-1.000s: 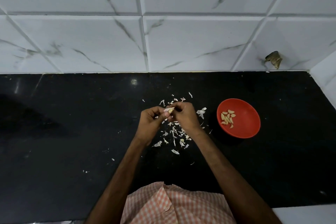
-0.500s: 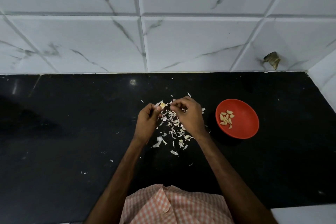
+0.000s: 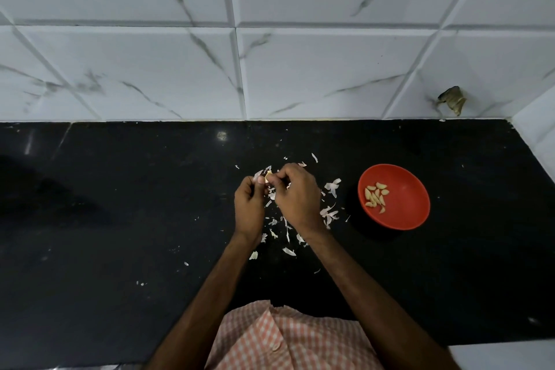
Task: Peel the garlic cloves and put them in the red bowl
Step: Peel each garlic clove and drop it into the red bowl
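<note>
Over the middle of the black counter, my left hand (image 3: 248, 203) pinches a small pale garlic clove (image 3: 268, 176) at its fingertips. My right hand (image 3: 297, 195) is pressed close against it, fingers curled, picking at the same clove. Thin white garlic skins (image 3: 330, 213) lie scattered on the counter under and around both hands. To the right stands the red bowl (image 3: 405, 210), with several peeled cloves (image 3: 376, 195) lying in its left half.
The black counter (image 3: 120, 219) runs wide to the left and right of the hands. A white marble-tiled wall (image 3: 270, 69) backs it, with a side wall at the far right. A dark fitting (image 3: 452, 99) sticks out of the wall above the bowl.
Both hands have risen slightly away from me and pulled briefly apart, then closed together again on the clove. The bowl has not moved.
</note>
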### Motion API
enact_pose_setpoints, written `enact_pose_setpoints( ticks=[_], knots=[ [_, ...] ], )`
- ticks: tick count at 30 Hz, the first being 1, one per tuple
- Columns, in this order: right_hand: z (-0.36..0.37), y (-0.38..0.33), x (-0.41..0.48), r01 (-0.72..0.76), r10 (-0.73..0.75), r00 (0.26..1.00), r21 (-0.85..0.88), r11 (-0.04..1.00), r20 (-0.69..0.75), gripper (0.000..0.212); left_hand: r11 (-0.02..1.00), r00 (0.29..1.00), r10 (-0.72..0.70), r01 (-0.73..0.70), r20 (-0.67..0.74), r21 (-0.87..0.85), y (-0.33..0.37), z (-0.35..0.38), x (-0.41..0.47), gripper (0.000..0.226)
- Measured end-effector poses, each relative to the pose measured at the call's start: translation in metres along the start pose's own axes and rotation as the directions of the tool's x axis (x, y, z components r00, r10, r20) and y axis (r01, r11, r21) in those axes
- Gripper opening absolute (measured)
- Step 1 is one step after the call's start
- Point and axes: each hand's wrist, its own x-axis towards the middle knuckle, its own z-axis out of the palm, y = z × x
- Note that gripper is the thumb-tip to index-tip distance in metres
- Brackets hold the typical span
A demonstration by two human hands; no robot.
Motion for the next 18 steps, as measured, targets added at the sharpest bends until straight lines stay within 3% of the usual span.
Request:
enact_pose_setpoints(
  ticks=[5, 11, 14, 18],
  knots=[
    [0.001, -0.017, -0.003, 0.054, -0.053, 0.999, -0.328, 0.943, 0.013, 0.025, 0.986, 0.986, 0.101, -0.081, -0.136, 0.145, 0.0, 0.002, 0.001, 0.035],
    [0.002, -0.025, -0.005, 0.187, -0.203, 0.979, -0.446, 0.875, 0.012, 0.031, 0.96, 0.956, 0.196, -0.141, -0.219, 0.241, 0.005, 0.003, -0.002, 0.031],
    [0.008, -0.02, -0.01, 0.285, -0.3, 0.954, -0.379, 0.88, 0.019, 0.023, 0.971, 0.968, 0.183, -0.151, -0.173, 0.185, 0.004, 0.0, 0.002, 0.03],
    [0.004, -0.009, -0.004, 0.254, -0.244, 0.964, -0.086, 0.963, 0.107, 0.025, 0.991, 0.978, 0.128, -0.119, -0.162, 0.064, 0.004, 0.0, 0.004, 0.03]
  ],
)
